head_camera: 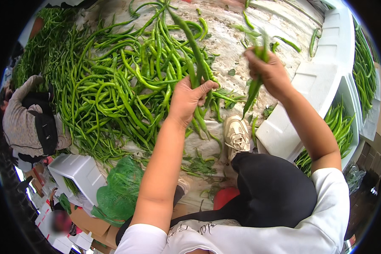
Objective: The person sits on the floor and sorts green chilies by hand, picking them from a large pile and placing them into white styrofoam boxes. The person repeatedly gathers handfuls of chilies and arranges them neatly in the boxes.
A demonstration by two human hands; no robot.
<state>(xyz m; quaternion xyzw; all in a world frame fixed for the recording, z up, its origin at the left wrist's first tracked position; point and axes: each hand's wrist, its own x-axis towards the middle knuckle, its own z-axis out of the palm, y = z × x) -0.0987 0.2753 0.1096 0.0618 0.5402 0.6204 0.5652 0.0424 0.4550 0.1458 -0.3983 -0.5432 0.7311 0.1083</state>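
My left hand [192,95] is closed around a few long green chili peppers [193,41] that point up and away from me, at the right side of a big heap of peppers [114,92]. To its right, my right hand [265,71], slightly blurred, grips a small bunch of green peppers [253,92] above the soiled white sheet [228,57]. The two hands are apart. Stray peppers and leaves lie on the sheet beyond my right hand.
White foam boxes holding peppers [338,127] stand on the right, beside a foam lid [300,108]. A green mesh bag [120,187] and a tipped foam box [79,174] are at lower left. A person [31,120] bends by the heap at left; another person [62,219] is at lower left.
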